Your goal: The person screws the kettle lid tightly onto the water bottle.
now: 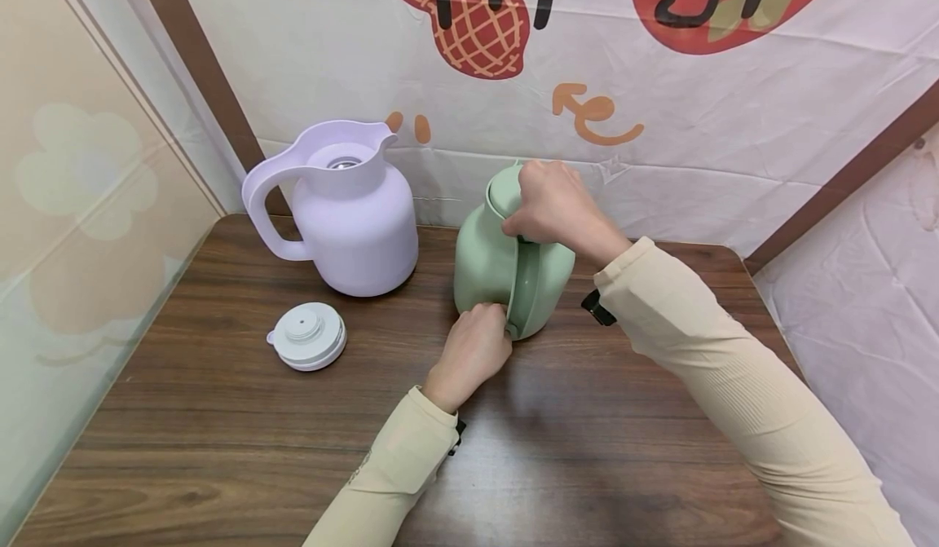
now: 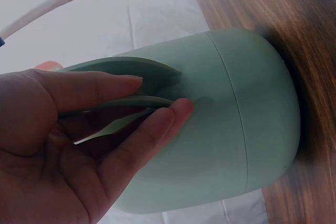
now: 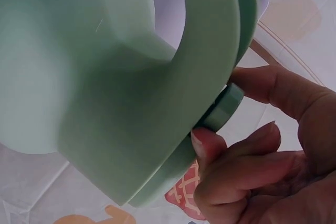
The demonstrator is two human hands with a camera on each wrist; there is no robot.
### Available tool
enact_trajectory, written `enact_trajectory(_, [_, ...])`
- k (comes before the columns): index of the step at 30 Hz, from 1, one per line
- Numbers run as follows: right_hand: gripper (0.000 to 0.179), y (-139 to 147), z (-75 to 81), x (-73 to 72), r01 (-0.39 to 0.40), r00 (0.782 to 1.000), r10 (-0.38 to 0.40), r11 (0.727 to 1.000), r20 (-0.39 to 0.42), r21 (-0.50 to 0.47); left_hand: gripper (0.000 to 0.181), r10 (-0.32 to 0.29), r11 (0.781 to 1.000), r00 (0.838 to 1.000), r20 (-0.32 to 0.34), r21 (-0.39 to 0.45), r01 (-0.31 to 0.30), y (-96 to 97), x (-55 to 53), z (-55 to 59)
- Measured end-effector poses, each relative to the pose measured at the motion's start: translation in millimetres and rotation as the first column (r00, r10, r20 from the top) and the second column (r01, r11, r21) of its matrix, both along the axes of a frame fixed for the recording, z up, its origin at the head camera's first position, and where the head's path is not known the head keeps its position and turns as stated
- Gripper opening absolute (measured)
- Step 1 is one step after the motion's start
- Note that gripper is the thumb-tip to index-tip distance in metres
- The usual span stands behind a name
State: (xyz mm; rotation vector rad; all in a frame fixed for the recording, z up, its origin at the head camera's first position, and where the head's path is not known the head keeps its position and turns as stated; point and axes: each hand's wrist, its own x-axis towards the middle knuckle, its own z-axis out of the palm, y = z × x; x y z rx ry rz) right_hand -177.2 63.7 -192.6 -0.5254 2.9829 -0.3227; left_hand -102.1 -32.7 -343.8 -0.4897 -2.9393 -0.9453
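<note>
A pale green thermos jug (image 1: 480, 266) stands on the table at the centre, its handle (image 1: 523, 286) toward me. Low on that handle, my left hand (image 1: 477, 347) holds on; the left wrist view shows its thumb and fingers (image 2: 168, 124) curled about the handle's lower end. Up at the mouth, my right hand (image 1: 553, 205) is on the green lid (image 1: 504, 191), which sits in the opening. In the right wrist view, thumb and fingers pinch a raised green tab (image 3: 228, 108) of the lid. Part of the lid is hidden behind the right hand.
A lilac thermos jug (image 1: 359, 229) without its lid stands to the left, handle pointing left. In front of it a pale round lid (image 1: 308, 337) lies on the wooden table (image 1: 220, 449). A printed cloth wall (image 1: 330, 50) rises behind the table.
</note>
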Motion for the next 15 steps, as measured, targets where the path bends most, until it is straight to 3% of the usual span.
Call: enact_trajectory(15, [0.036, -0.7, 0.2, 0.6, -0.010, 1.000, 0.010, 1.000, -0.001, -0.005, 0.038, 0.000, 1.000, 1.000, -0.010, 0.000, 0.000, -0.4, 0.2, -0.8])
